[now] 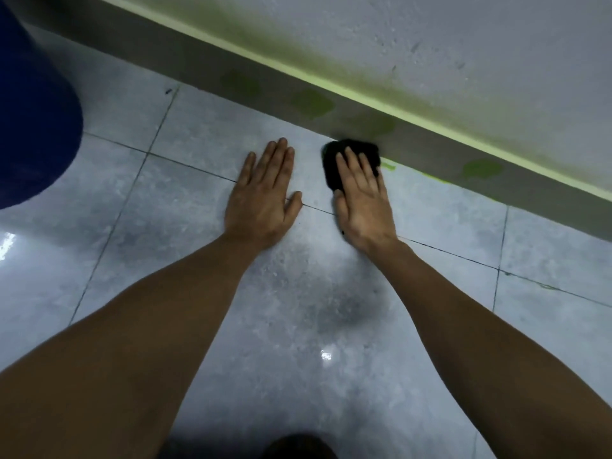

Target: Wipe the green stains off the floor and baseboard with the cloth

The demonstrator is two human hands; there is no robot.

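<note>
While the right hand [359, 197] presses the black cloth [347, 160] flat against the floor [198, 260] with straight fingers, right at the foot of the baseboard [430, 150] near the middle of the frame, its grip is released: the fingers lie on the cloth and do not curl around it. The left hand [263, 197] is also released, with the palm flat on the tile just beside the cloth, and it holds nothing. Because the cloth is only pushed and not grasped, I think it can slip out from under the fingers or fold up when the hand moves fast, and then bare skin touches the stain. Several green stains [311, 102] sit on the baseboard toward the upper middle, one more is at the right, and a thin green line runs along the floor edge to the right of the cloth. If the cloth is already full of colour, it may smear the green wider on the grey surface. The tile looks shiny and perhaps wet, so the supporting left hand could slide. A dark blue object [29, 111] at the upper left is well apart from the hands. The wall [463, 44] above also shows green, and a rising cloth could spread it there.
</note>
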